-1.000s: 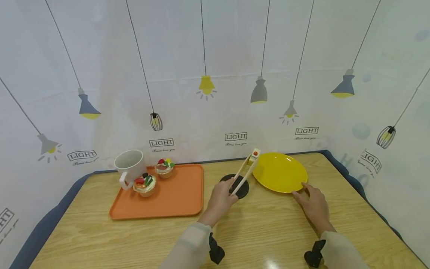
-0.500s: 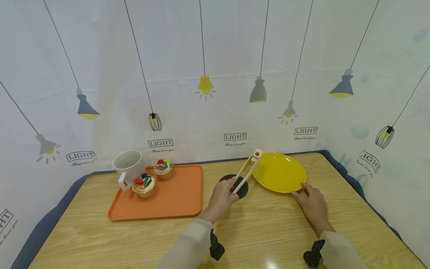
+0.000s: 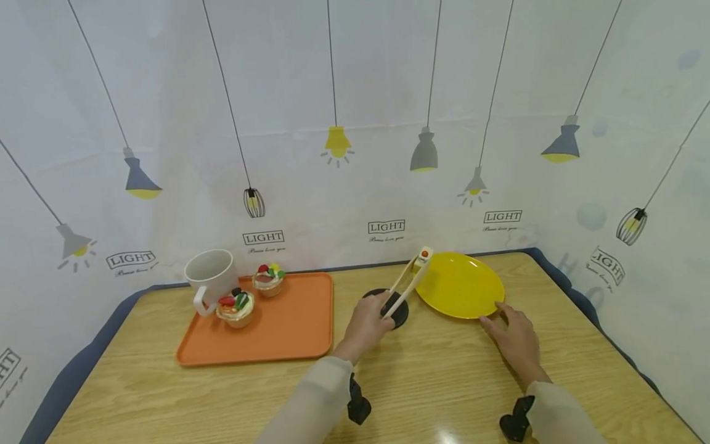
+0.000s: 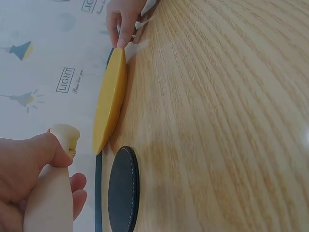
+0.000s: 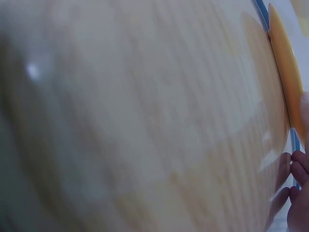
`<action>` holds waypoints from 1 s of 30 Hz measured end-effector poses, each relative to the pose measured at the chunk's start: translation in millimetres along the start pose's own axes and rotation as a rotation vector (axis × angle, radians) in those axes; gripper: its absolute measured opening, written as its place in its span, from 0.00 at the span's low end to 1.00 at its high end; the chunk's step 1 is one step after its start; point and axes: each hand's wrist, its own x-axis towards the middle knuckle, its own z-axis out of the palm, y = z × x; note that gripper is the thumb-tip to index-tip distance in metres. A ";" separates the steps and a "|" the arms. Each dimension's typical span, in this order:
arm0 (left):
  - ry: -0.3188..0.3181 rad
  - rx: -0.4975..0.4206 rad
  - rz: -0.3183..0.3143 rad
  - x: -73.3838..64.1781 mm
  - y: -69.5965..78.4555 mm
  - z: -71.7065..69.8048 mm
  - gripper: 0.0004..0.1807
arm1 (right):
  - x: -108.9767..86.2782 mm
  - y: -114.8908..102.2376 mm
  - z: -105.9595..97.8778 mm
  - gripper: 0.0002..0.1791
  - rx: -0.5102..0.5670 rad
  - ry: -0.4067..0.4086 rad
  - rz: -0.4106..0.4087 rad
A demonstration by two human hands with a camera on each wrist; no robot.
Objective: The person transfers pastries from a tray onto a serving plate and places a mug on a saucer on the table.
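Note:
Pale wooden tongs (image 3: 410, 289) are held in my left hand (image 3: 365, 325). A small cream-coloured piece with an orange-red dot on top (image 3: 424, 254) sits between their tips, raised beside the left edge of a yellow plate (image 3: 460, 285). In the left wrist view the thumb presses along the tongs (image 4: 49, 200), and that small piece shows only partly. My right hand (image 3: 516, 339) pinches the plate's near right rim between thumb and fingers. The right wrist view catches just part of the plate (image 5: 286, 67) and some fingertips.
Below the left hand's tongs lies a round black coaster (image 3: 400, 313). On the left an orange tray (image 3: 294, 327) bears two decorated cupcakes (image 3: 236, 311), with a white mug (image 3: 211, 277) at its back left corner. A printed curtain (image 3: 299, 185) rises behind the wooden table (image 3: 421, 382).
The tongs and small piece have shifted very slightly right relative to the plate. The whole scene has drifted a little left in view. Both hands keep their holds.

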 end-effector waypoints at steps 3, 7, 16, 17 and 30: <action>-0.003 0.000 0.015 1.2 -0.6 0.7 0.30 | 0.2 -0.6 -0.3 0.43 0.004 -0.001 0.001; -0.010 0.016 0.028 4.3 -1.9 1.8 0.30 | 1.7 -0.7 0.8 0.44 0.010 -0.009 0.007; -0.031 0.042 0.026 10.6 -0.6 3.9 0.29 | 3.0 2.1 1.9 0.43 -0.001 0.011 -0.002; -0.033 0.041 0.025 11.1 -0.2 3.8 0.29 | 3.0 2.2 1.8 0.43 -0.003 0.012 -0.002; -0.056 0.071 0.020 18.9 -2.7 6.7 0.28 | 2.5 1.6 0.1 0.42 -0.013 0.002 0.019</action>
